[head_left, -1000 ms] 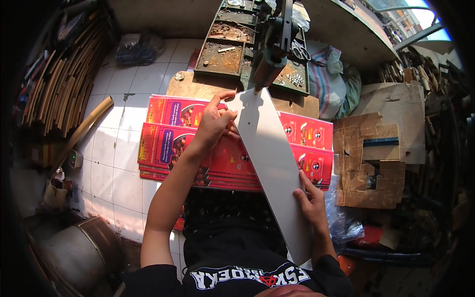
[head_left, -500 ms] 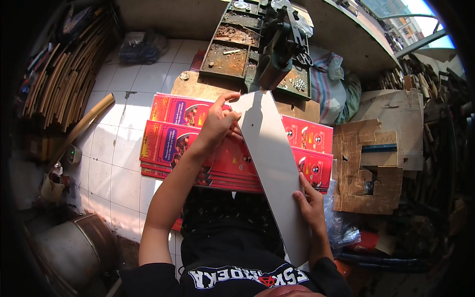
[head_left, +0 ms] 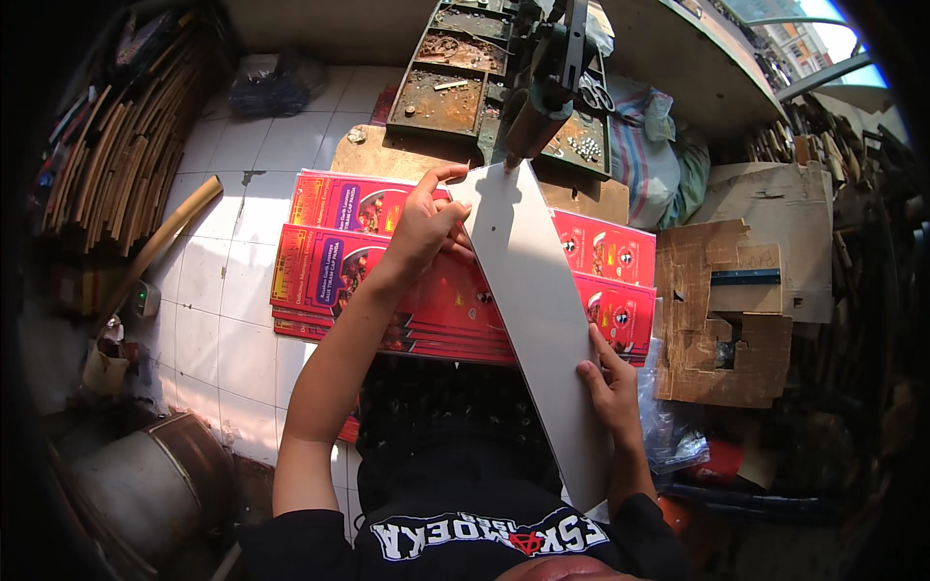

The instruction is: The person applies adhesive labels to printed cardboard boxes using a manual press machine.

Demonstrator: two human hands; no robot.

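Note:
A long pale grey-white board lies slantwise in front of me, its plain side up and a small dark hole or dot in it. My left hand pinches its far left edge between thumb and fingers. Lower down, my right hand grips the right edge, thumb on top. The board's far end lies beneath the metal head of a dark press, whose narrow tip seems to meet it. Under the board are stacked red printed panels, partly covered by my left forearm.
Behind the press, a compartmented metal tray holds small metal parts, with scissors on its right side. Cut cardboard lies to the right, near a striped sack. Stacked boards lean at left; a metal drum sits lower left.
The press's upper parts and lever have shifted, and their shadow on the board has changed shape. My view has moved slightly. Both hands keep their hold on the board.

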